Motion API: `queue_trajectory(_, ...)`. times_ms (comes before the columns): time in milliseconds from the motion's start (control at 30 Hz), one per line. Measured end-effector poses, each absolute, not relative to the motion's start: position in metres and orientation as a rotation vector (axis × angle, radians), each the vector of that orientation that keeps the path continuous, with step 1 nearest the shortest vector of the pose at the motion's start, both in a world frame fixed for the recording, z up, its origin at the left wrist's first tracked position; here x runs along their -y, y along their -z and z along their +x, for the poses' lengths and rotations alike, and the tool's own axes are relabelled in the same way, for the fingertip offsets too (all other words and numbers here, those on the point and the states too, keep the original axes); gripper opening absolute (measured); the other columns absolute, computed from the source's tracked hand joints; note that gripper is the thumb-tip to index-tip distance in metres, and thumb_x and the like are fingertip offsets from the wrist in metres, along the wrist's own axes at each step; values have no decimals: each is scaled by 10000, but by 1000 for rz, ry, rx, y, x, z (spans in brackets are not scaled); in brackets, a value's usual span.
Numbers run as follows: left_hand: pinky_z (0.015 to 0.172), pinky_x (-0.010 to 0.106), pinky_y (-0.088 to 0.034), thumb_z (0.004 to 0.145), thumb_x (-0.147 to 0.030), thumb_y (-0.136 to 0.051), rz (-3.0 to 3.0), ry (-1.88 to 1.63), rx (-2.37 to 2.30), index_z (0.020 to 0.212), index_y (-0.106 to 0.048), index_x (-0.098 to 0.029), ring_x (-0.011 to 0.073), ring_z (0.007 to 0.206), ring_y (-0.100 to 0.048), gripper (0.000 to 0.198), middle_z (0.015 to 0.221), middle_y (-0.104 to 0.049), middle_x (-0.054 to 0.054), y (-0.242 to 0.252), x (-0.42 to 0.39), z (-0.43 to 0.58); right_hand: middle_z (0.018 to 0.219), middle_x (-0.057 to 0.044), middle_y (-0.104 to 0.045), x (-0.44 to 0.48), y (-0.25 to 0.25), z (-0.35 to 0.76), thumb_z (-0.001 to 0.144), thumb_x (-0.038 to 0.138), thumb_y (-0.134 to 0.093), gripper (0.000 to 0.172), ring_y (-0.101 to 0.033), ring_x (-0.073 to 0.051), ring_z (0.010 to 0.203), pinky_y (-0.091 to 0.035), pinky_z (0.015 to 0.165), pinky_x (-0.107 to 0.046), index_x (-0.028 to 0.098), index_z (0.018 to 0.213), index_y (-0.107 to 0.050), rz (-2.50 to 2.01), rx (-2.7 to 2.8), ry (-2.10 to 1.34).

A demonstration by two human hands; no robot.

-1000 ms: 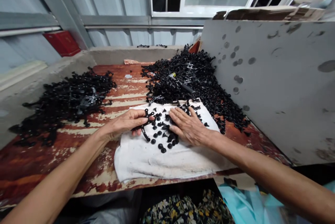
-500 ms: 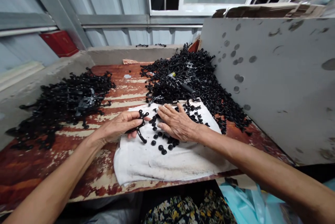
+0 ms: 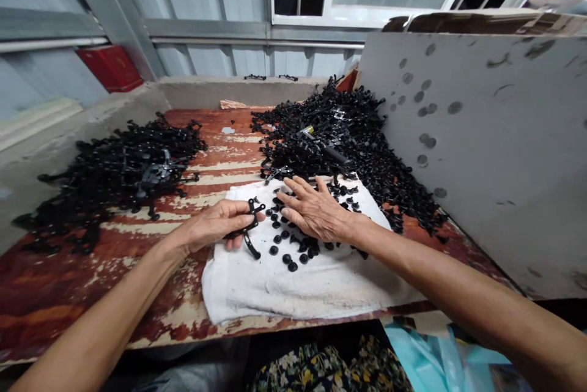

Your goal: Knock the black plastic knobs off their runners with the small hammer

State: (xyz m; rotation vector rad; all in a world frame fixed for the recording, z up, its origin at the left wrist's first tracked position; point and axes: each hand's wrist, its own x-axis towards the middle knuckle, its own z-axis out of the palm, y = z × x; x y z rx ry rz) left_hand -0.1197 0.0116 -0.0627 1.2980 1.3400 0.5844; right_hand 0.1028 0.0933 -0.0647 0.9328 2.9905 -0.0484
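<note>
My left hand (image 3: 222,222) is closed on a black branched bracket (image 3: 251,245), whose arms stick out past the thumb and fingers. Over the white cloth (image 3: 257,294), my right hand (image 3: 316,211) lies palm down with its fingers spread. Beneath and around it are many small round black rubber pieces (image 3: 292,266), some covered by the palm. They look like suction cups or caps. Whether the right palm touches the pieces under it is hidden.
At the left lies a heap of black brackets (image 3: 137,172). A bigger pile of black parts (image 3: 330,129) fills the back right, with a dark-handled tool (image 3: 337,155) on it. A spotted grey panel (image 3: 481,153) bounds the right side; a red box (image 3: 111,68) sits at the back left.
The whole view has shifted slightly, moving the scene to the right. My left hand still holds the bracket, and my right hand stays spread over the small black pieces.
</note>
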Motion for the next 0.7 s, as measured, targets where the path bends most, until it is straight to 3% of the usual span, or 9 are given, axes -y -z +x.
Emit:
queue_trajectory(333, 434, 197, -347, 666, -631, -695, 1237, -603, -1385, 1046, -609, -61, 86, 436, -467, 691, 502, -538, -29, 61, -9, -121, 1586, -186, -281, -81, 68, 113, 1030, 406, -273, 498, -240, -384, 1457, -217, 1095, -699, 216, 1460, -438, 810, -3062, 56)
queue_trajectory(567, 434, 202, -355, 634, -624, -732, 1203, -644, -1387, 1033, -626, -65, 79, 442, -469, 695, 546, -528, -39, 62, -7, -120, 1558, -197, -338, -76, 67, 136, 1024, 408, -300, 485, -261, -399, 1445, -222, 1086, -712, 188, 1399, -516, 900, -3003, 3)
queue_trajectory(700, 441, 194, -345, 643, -599, -750, 1176, -670, -1391, 1059, -640, -75, 69, 446, -473, 678, 585, -521, -43, 64, -6, -121, 1570, -209, -308, -67, 69, 149, 1025, 391, -306, 498, -266, -396, 1445, -234, 1087, -706, 154, 1428, -477, 960, -2972, -21)
